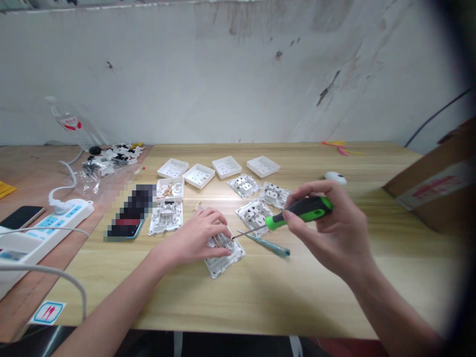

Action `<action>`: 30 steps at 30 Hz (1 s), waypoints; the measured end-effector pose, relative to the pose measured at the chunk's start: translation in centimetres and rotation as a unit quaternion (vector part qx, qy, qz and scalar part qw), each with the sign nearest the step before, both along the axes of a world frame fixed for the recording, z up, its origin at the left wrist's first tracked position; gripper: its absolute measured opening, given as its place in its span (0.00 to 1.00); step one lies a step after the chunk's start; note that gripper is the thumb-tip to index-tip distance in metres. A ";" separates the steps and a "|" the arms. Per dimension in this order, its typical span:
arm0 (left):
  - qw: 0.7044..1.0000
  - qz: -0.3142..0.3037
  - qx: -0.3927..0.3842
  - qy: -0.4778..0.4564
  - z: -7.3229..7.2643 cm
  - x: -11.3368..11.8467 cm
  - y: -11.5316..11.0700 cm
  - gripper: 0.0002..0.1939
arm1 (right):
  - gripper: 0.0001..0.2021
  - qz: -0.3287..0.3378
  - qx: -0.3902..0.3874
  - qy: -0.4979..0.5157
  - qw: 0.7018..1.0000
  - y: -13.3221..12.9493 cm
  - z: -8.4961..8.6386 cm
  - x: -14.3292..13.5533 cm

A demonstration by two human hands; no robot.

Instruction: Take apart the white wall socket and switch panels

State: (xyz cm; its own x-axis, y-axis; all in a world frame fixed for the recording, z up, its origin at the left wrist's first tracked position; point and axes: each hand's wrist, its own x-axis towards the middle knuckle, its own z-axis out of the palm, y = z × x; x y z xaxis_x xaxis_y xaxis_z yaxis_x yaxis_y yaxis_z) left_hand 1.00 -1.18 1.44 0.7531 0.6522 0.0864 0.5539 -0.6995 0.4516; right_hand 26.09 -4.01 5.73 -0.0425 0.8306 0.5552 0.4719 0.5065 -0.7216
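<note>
A green and black screwdriver (307,212) is gripped in my right hand (334,230), its shaft pointing left and its tip at a small brass part. That brass part sits at the edge of a white socket plate (223,263), which lies face down on the table. Over the plate rests my left hand (204,235), fingers curled on its upper part and fingertips close to the screwdriver tip. A second, teal screwdriver (273,245) lies just right of the plate. Behind are more white socket plates with their inner side up, among them one (255,215) near the screwdriver shaft.
White square boxes (226,167) line the back of the wooden table (297,297); one (170,190) holds brass pieces. Phones, a power strip (55,228), bagged parts and a bottle (72,121) stand left. A white mouse (335,178) and cardboard box (439,183) are right.
</note>
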 end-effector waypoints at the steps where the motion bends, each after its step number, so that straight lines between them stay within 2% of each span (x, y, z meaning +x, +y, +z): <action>1: 1.000 0.000 0.002 -0.001 0.0 0.0 0.0 0.14 | 0.14 0.011 0.006 -0.021 1.000 0.1 0.5 -0.2; 4: 1.000 0.000 0.007 -0.005 0.0 0.1 -0.1 0.13 | 0.10 0.079 0.037 -0.121 0.989 0.6 2.8 -1.5; 7: 1.000 0.005 0.010 -0.008 0.0 0.1 -0.2 0.13 | 0.02 0.155 0.053 -0.235 0.958 1.3 5.5 -3.3; 10: 1.000 0.008 0.013 -0.008 -0.2 0.2 -0.2 0.12 | 0.07 0.117 0.064 -0.365 0.922 1.7 7.5 -4.9; 13: 1.000 0.005 0.017 -0.010 -0.4 0.2 -0.1 0.12 | 0.06 0.072 0.054 -0.455 0.886 1.8 8.3 -5.8; 16: 1.000 0.003 0.020 -0.017 -0.5 0.1 0.0 0.12 | 0.05 0.102 0.013 -0.448 0.888 2.1 8.4 -5.7; 19: 1.000 0.003 0.014 -0.022 -0.5 0.1 0.0 0.12 | 0.04 0.163 -0.028 -0.408 0.898 2.8 8.4 -4.9; 23: 1.000 0.001 0.010 -0.021 -0.4 0.1 0.0 0.12 | 0.02 0.247 -0.066 -0.377 0.890 3.7 8.4 -3.9; 27: 1.000 0.002 0.009 -0.028 -0.4 0.1 0.0 0.12 | 0.05 0.241 -0.055 -0.369 0.896 3.9 8.6 -3.7; 30: 0.999 0.005 0.003 -0.034 -0.5 0.0 0.0 0.12 | 0.08 0.273 -0.067 -0.366 0.887 3.8 9.0 -4.0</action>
State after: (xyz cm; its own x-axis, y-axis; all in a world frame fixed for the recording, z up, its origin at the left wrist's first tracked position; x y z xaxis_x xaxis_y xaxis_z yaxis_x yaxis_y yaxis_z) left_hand 1.05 -1.17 0.94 0.7387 0.6592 0.1407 0.5297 -0.6968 0.4836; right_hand 22.07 -0.20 14.69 -0.7669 0.6320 0.1113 0.5500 0.7367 -0.3933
